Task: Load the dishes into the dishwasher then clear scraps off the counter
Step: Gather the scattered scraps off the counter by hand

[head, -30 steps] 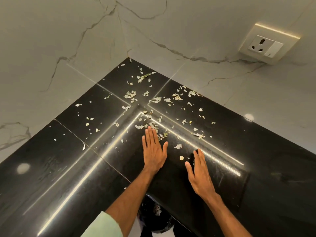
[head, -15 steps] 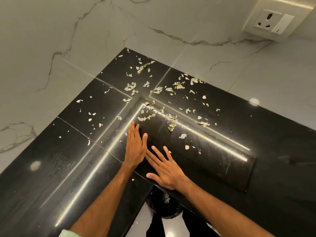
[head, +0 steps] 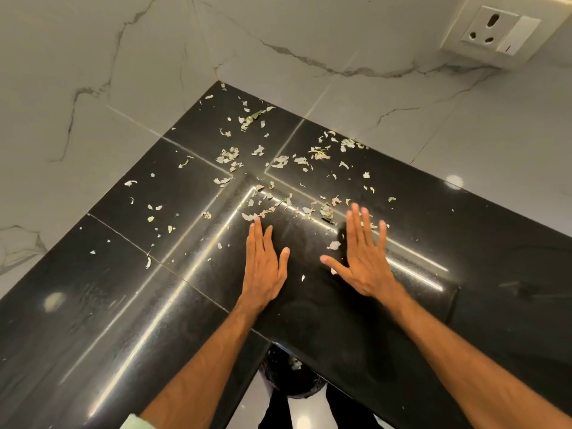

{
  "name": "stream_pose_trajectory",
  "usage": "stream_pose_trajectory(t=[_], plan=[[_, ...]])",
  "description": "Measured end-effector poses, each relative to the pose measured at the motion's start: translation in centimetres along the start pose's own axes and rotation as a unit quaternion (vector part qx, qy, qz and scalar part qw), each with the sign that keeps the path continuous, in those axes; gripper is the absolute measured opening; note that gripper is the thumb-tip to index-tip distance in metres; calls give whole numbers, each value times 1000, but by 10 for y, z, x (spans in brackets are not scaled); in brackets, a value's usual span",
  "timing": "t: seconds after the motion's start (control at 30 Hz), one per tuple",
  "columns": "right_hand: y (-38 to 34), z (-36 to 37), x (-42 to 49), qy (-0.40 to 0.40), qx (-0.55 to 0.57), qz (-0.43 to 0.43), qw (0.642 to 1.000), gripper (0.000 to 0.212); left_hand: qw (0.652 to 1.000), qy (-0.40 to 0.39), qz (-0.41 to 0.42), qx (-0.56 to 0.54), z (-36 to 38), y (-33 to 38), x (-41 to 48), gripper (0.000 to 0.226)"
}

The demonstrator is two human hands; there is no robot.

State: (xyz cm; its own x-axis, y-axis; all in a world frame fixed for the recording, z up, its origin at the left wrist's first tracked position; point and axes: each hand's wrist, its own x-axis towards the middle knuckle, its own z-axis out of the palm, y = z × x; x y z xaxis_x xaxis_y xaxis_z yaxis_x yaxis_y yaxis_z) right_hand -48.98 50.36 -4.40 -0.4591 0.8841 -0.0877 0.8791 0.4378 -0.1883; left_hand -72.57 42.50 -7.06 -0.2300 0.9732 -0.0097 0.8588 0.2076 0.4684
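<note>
Scraps litter far counter corner; left hand, right hand flat, empty; best rake them nearward together into bin.

right hand swung away from left hand, now well apart, up beside the scraps

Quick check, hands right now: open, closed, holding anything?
Left hand: open, fingers straight, holding nothing.
Right hand: open, fingers spread, holding nothing.
</note>
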Motion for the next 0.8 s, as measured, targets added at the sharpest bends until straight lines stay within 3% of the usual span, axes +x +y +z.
stream_pose_trajectory(t=[0.13, 0.27, 0.57, 0.67, 0.8], plan=[[10, 22, -46, -35, 15, 97, 995, 125, 999, 7, 33, 1, 13, 17, 38, 68], [-9, 35, -18, -27, 27, 124, 992, 122, 999, 11, 45, 26, 29, 20, 55, 67], [-8, 37, 59, 33, 91, 135, 986, 90, 992, 74, 31, -93, 27, 21, 54, 53], [-17, 16, 38, 35, 113, 40, 992, 80, 981, 99, -6, -166, 26, 20, 55, 48], [-41, 24, -27, -50, 6, -192, 980, 67, 975, 109, -12, -196, 26, 19, 58, 44]])
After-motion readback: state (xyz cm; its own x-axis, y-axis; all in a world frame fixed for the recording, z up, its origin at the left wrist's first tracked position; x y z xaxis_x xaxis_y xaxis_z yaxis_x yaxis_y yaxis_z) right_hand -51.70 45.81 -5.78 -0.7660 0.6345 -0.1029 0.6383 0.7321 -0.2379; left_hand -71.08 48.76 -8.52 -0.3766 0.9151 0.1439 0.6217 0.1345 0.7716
